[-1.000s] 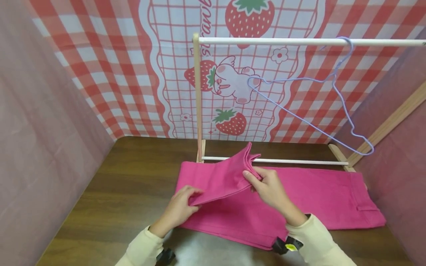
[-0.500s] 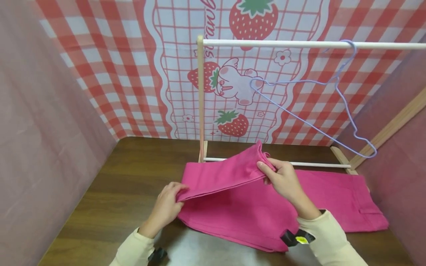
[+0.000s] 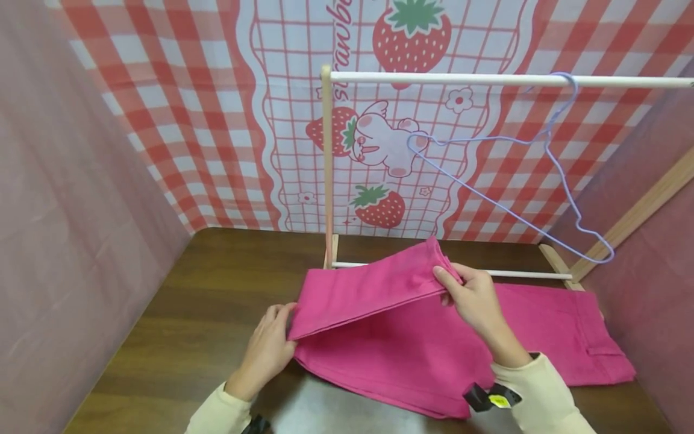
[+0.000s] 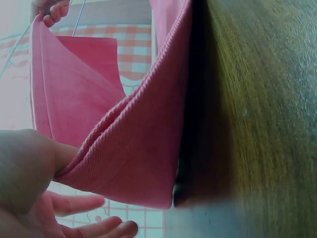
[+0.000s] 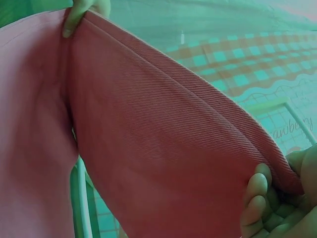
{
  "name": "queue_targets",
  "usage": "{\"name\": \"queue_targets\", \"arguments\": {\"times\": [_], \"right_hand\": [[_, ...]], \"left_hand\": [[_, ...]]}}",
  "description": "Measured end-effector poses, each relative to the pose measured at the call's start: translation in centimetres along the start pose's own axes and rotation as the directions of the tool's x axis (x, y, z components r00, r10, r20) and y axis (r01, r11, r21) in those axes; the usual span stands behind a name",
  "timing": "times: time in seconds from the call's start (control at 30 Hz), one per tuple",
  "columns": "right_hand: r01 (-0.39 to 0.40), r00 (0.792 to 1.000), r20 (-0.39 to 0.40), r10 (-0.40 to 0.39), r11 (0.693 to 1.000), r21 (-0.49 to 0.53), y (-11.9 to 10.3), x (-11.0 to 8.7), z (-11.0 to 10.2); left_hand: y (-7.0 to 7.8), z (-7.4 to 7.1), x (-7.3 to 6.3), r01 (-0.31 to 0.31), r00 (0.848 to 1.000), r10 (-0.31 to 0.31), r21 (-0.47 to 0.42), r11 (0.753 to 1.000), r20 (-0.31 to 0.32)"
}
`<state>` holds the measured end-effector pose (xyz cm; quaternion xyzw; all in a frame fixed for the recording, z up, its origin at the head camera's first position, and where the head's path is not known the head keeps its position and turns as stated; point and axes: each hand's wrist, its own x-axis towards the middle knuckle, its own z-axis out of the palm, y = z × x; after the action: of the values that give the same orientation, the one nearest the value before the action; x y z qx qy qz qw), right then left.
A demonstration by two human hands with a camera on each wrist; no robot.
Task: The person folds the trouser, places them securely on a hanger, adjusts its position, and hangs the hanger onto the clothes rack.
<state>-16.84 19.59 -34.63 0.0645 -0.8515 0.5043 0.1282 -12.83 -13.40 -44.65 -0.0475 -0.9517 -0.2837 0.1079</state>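
Note:
A pair of pink trousers (image 3: 547, 325) lies lengthwise on the wooden table, its waistband at the right. The leg end (image 3: 374, 292) is folded back over the rest and slopes upward. My right hand (image 3: 477, 301) pinches the raised hem, thumb on top and fingers beneath; the right wrist view shows the fingers (image 5: 256, 198) curled at the hem. At the left fold, my left hand (image 3: 268, 340) holds the cloth's edge. Its thumb goes inside the fold in the left wrist view, while other fingers (image 4: 81, 203) extend outside it.
Behind the trousers stands a rack with a white top rail (image 3: 434, 78), wooden posts (image 3: 328, 169) and a low white bar (image 3: 528, 275). A lilac wire hanger (image 3: 488, 193) hangs from the rail. Checked strawberry cloth (image 3: 217, 150) covers the back, with pink curtains (image 3: 70, 241) at the sides.
My right hand has drawn the hem rightward, and the folded leg end is straighter. My left hand has shifted left to the fold's outer edge. The view has shifted slightly.

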Motion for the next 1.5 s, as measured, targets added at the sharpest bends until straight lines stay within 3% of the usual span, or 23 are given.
{"name": "queue_targets", "arguments": {"times": [0.2,0.37,0.57,0.73,0.97,1.2,1.5], "right_hand": [[-0.052,0.998,-0.029,0.052,0.999,-0.006,0.2,-0.1,-0.8],[-0.054,0.998,-0.03,0.054,0.998,-0.014,0.5,0.2,-1.1],[-0.028,1.0,0.002,0.028,0.999,-0.02,0.4,0.5,-1.0],[-0.012,1.0,0.025,0.012,1.0,-0.006,0.0,1.0,-0.8],[-0.03,0.997,0.07,0.025,0.997,0.073,-0.5,1.7,0.4],[-0.02,0.993,0.114,0.002,0.988,0.154,-1.1,2.5,2.3],[0.021,0.985,0.166,-0.054,0.98,0.196,-2.2,3.3,5.4]], "left_hand": [[0.3,0.0,-0.3,0.059,0.993,-0.065,0.063,0.996,0.096],[0.5,0.0,-0.4,0.047,0.992,-0.054,0.057,0.997,0.114],[0.5,0.3,-0.4,-0.006,1.0,0.006,0.031,0.999,0.019],[0.5,-0.2,0.0,-0.034,0.996,0.033,-0.005,0.999,-0.083],[0.0,-1.9,0.6,0.02,0.995,-0.024,-0.045,0.999,-0.093],[-1.3,-4.0,0.8,0.079,0.993,-0.08,-0.019,0.997,-0.089],[-3.2,-7.1,0.3,0.158,0.987,-0.158,0.012,0.987,-0.023]]}}
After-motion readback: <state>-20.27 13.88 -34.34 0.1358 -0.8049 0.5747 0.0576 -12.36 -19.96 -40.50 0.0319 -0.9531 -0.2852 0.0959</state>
